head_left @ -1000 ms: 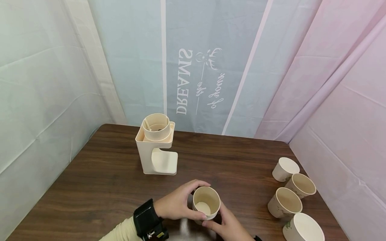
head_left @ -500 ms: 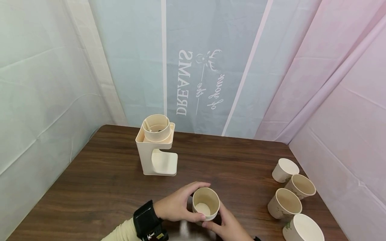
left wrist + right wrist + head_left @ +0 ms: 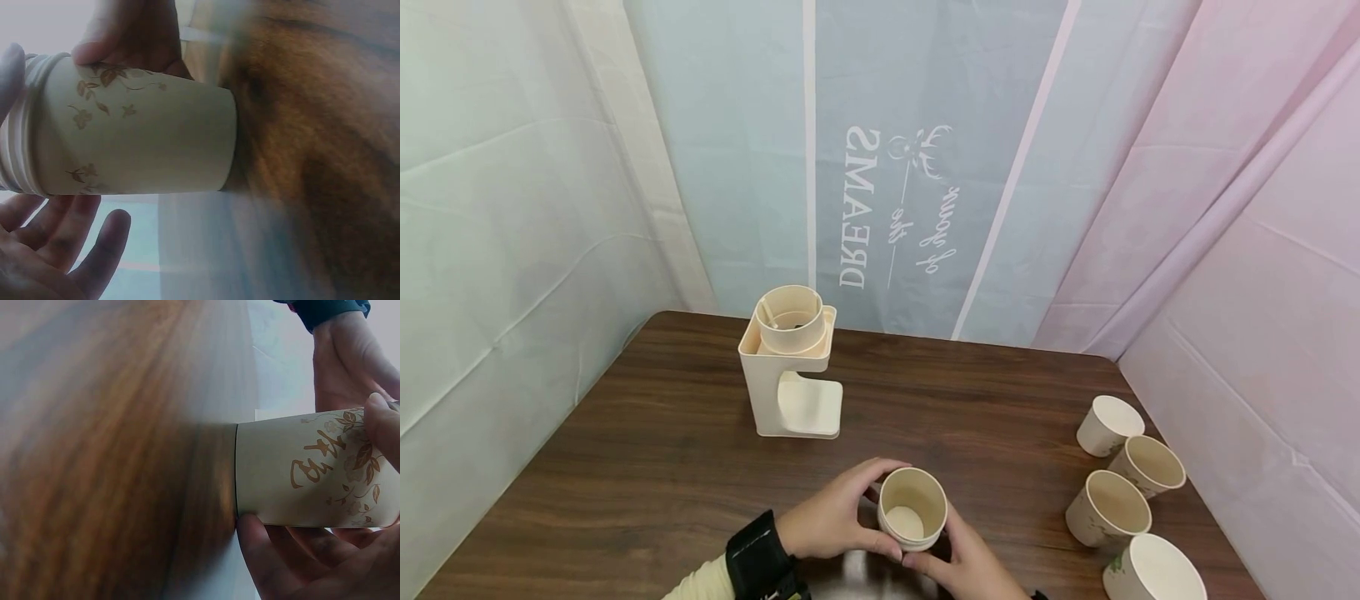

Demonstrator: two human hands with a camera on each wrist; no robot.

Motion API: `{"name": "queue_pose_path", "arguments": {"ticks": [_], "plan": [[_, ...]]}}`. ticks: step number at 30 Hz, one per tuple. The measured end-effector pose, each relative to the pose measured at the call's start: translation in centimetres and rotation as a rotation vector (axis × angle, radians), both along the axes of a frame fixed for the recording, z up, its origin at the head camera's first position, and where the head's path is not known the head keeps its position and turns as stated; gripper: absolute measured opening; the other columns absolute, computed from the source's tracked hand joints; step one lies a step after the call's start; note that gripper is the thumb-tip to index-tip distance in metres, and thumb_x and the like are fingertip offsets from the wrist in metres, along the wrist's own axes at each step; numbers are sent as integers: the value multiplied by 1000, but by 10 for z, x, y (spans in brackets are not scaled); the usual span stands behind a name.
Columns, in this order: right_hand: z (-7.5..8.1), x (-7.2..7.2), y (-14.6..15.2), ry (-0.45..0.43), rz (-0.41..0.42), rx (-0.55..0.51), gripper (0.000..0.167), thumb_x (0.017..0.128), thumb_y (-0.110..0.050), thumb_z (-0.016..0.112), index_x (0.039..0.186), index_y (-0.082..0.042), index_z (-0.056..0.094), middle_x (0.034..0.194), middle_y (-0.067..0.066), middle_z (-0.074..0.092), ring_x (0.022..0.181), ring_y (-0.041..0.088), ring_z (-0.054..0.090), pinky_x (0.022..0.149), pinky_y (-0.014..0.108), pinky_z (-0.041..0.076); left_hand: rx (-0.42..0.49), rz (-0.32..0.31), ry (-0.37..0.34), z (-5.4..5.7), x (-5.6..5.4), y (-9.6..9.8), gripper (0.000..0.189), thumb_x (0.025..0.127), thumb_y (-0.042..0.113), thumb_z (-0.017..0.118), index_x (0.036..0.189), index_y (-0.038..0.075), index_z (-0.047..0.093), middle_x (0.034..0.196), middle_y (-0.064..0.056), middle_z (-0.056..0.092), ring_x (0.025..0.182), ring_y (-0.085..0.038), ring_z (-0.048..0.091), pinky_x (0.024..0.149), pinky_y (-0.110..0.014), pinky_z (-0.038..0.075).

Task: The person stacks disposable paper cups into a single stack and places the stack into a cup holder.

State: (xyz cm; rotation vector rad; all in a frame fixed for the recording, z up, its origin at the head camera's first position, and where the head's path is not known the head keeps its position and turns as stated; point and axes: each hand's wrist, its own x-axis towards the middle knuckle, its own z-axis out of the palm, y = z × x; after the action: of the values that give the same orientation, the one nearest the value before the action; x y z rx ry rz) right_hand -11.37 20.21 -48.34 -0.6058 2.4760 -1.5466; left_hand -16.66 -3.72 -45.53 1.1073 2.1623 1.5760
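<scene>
A stack of nested beige paper cups (image 3: 917, 487) stands upright on the table at the lower middle of the head view. Rims lie close together at its top in the left wrist view, and the outer cup (image 3: 144, 137) bears a brown leaf print. My left hand (image 3: 827, 521) curves round the stack from the left, its thumb at the front by the rims. Gripping from the right is my right hand (image 3: 966, 558), thumb on the printed wall and fingers round the other side. Brown lettering shows on the cup (image 3: 281, 469) in the right wrist view.
A cream holder (image 3: 760, 392) with a round open container (image 3: 790, 337) on top stands towards the back left. Several paper cups, among them a white one (image 3: 1108, 425) and a beige one (image 3: 1108, 508), stand along the right edge of the dark wooden table (image 3: 625, 467). Curtains hang around.
My left hand has shifted slightly left and down, its thumb sliding off the rim towards the lower front. The right hand and the stack have stayed almost still.
</scene>
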Motion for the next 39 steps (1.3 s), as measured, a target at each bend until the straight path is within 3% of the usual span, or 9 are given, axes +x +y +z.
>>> {"name": "queue_pose_path", "arguments": {"ticks": [7,13,16,22,29,32,34,37,39], "plan": [[-1,-1,1,122,53,-34,73,91,-22,79,151,-8,39,143,17,53,129,10,49,103,22,42,17,24,8,-10,4,0,77,80,27,89,145,19,49,135,2,58,120,-15,56,99,-31,51],[-1,0,1,208,46,32,74,90,-26,81,149,-6,40,139,15,56,126,13,53,101,24,46,49,35,45,-16,5,2,74,81,25,89,144,17,50,134,1,59,120,-16,56,100,-32,51],[0,1,3,200,70,45,76,90,-24,81,148,-2,37,138,18,56,125,14,54,100,24,47,54,34,45,-17,5,2,72,82,25,88,143,17,50,133,0,59,119,-15,57,100,-32,51],[11,5,16,97,134,-48,82,92,-13,78,152,7,26,140,35,47,123,10,55,91,32,56,42,28,2,-18,4,2,72,84,29,87,144,22,49,133,3,59,120,-14,56,101,-32,50],[17,9,51,222,126,22,78,90,-3,77,151,9,30,132,39,52,127,3,53,84,36,60,68,15,-73,-21,5,4,70,84,25,87,143,24,49,131,1,61,119,-15,59,102,-32,49],[20,14,68,242,86,46,77,89,1,76,152,2,33,134,26,59,125,3,55,83,31,59,76,17,-75,-23,5,6,69,83,25,88,141,24,50,129,0,62,118,-15,60,102,-32,49],[23,19,77,272,40,51,78,87,6,76,152,0,35,137,9,62,123,2,56,83,28,58,82,18,-74,-23,6,7,69,83,25,88,141,23,51,129,-1,62,117,-15,61,102,-31,49],[30,26,90,348,-36,42,83,81,14,76,152,1,36,139,-14,57,121,-2,56,84,21,56,90,15,-82,-24,6,9,69,83,24,88,140,23,51,129,-1,62,117,-16,61,103,-31,49],[36,29,100,403,-78,11,87,76,22,74,152,2,37,138,-20,56,121,-3,57,87,16,53,98,11,-92,-25,6,9,68,83,23,88,140,23,50,129,-1,62,118,-16,61,102,-31,49]]}}
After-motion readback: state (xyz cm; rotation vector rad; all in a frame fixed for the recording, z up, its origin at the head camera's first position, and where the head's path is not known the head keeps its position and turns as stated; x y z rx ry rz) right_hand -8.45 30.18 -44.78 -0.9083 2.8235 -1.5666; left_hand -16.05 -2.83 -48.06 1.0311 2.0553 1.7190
